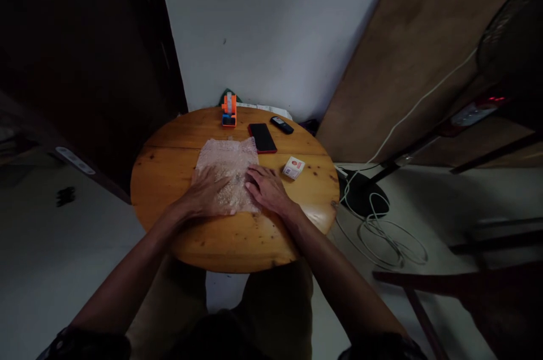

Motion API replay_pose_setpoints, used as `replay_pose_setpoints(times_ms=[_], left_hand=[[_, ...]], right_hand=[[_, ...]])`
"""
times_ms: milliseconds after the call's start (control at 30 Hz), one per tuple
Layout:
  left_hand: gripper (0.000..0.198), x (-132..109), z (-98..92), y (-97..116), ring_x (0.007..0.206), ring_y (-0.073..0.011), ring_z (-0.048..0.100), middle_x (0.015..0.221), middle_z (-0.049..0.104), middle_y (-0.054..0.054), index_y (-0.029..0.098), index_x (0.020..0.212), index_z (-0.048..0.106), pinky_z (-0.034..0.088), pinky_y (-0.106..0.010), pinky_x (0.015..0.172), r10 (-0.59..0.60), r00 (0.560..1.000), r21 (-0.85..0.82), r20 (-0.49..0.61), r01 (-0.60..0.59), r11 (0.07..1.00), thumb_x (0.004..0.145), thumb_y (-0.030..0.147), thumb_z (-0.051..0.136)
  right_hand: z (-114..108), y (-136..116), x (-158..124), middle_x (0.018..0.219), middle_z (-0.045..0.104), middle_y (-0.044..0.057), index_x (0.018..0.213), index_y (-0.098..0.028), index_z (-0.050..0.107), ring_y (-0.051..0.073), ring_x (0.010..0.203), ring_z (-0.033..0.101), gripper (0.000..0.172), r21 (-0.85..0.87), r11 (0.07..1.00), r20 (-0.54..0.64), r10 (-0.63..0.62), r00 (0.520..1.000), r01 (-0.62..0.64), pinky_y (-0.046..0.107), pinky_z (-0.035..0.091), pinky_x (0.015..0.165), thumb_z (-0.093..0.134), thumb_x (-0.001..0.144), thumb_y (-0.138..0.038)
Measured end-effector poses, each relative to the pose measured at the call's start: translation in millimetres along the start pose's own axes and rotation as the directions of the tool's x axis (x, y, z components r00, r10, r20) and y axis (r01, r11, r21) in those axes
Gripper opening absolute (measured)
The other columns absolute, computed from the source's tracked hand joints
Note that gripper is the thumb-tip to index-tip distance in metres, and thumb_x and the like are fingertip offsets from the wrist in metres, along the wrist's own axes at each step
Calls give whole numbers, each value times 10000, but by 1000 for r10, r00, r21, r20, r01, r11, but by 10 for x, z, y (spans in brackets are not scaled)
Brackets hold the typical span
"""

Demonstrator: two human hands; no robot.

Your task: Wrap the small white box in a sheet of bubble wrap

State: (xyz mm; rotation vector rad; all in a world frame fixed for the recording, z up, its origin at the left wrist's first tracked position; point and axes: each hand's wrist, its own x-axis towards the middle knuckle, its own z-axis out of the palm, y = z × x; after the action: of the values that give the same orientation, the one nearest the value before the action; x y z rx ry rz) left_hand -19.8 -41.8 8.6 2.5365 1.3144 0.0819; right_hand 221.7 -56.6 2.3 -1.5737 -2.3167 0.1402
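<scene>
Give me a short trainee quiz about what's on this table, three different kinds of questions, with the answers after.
1. What do the left hand and right hand rest on?
2. True or false: the orange tape dispenser is farther from the person than the red-edged device.
3. Which lies farthest right, as the person sees it?
A. orange tape dispenser
B. red-edged device
C. small white box

Key: 1. bubble wrap; 2. true; 3. C

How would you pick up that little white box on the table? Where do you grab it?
Probably from above with the right hand, the nearer one: pinch the small white box by two opposite sides. Its boxy shape suits a pinch, and bare table shows around it.
</scene>
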Motion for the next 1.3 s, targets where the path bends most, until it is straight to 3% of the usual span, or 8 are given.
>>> replay_pose_setpoints(times_ms=[200, 367, 567, 767, 967, 1133, 1233, 1300], left_hand=[[599, -211, -173, 300, 1494, -369, 294, 1540, 463, -148, 232, 1423, 526, 182, -595, 1216, 144, 986, 39, -85, -141, 989, 964, 598, 409], [661, -220, 38, 607, 1507, -383, 257, 1608, 363, -147, 245, 1496, 437, 218, -634, 1189, 171, 985, -15, -35, -171, 985, 943, 606, 470], [732, -228, 293, 667, 1521, -407, 215, 1634, 303, -177, 210, 1522, 411, 134, -682, 1191, 125, 988, -25, -94, -128, 991, 944, 659, 411], [758, -257, 291, 683, 1527, -401, 200, 1636, 291, -188, 191, 1498, 444, 106, -673, 1202, 111, 987, -31, -112, -115, 993, 932, 692, 391], [778, -253, 326, 693, 1524, -406, 200, 1630, 300, -198, 180, 1493, 453, 93, -677, 1202, 100, 986, -32, -134, -105, 994, 923, 706, 391], [779, -257, 314, 693, 1525, -410, 195, 1638, 280, -197, 184, 1497, 450, 104, -679, 1200, 101, 986, -43, -131, -108, 993, 922, 707, 398], [767, -262, 303, 701, 1529, -398, 191, 1636, 285, -195, 190, 1501, 443, 99, -673, 1204, 100, 985, -51, -140, -108, 993, 926, 696, 411], [734, -266, 298, 705, 1528, -392, 196, 1633, 298, -180, 207, 1492, 453, 107, -670, 1206, 106, 982, -60, -156, -116, 991, 930, 678, 426]], right_hand=[[-22, -18, -11, 1441, 568, 134, 1272, -167, 639, 300, 1332, 475, 388, 3, 1000, -50, -18, 999, 18, 476, 330, 1043, 365, 1029, -296], [-21, -37, -10, 1419, 583, 125, 1266, -163, 633, 278, 1316, 478, 382, -1, 1000, -42, -4, 999, 3, 447, 327, 1039, 358, 1032, -285], [-78, -46, -48, 1412, 588, 125, 1254, -180, 639, 285, 1288, 493, 348, 18, 999, -125, 32, 992, -30, 453, 358, 1029, 427, 986, -241], [-411, 286, -145, 1462, 535, 165, 1343, -167, 579, 345, 1317, 480, 471, 29, 966, -320, 253, 913, -258, 514, 365, 1073, 560, 881, -257], [-486, 815, -328, 1321, 637, 202, 1340, -122, 554, 345, 1211, 586, 589, 116, 860, -263, 509, 820, -497, 502, 451, 1015, 652, 793, -318], [-431, 913, -379, 1059, 749, 107, 1082, -171, 662, 253, 974, 692, 332, 344, 820, -193, 539, 820, -458, 395, 532, 866, 645, 799, -343], [-506, 764, -328, 1050, 753, 98, 1019, -180, 666, 250, 971, 692, 324, 494, 783, -218, 533, 817, -379, 403, 536, 864, 689, 763, -378], [-573, 560, -261, 1047, 752, 90, 1013, -186, 658, 244, 974, 692, 338, 613, 747, -211, 468, 858, -257, 402, 541, 861, 697, 760, -408]])
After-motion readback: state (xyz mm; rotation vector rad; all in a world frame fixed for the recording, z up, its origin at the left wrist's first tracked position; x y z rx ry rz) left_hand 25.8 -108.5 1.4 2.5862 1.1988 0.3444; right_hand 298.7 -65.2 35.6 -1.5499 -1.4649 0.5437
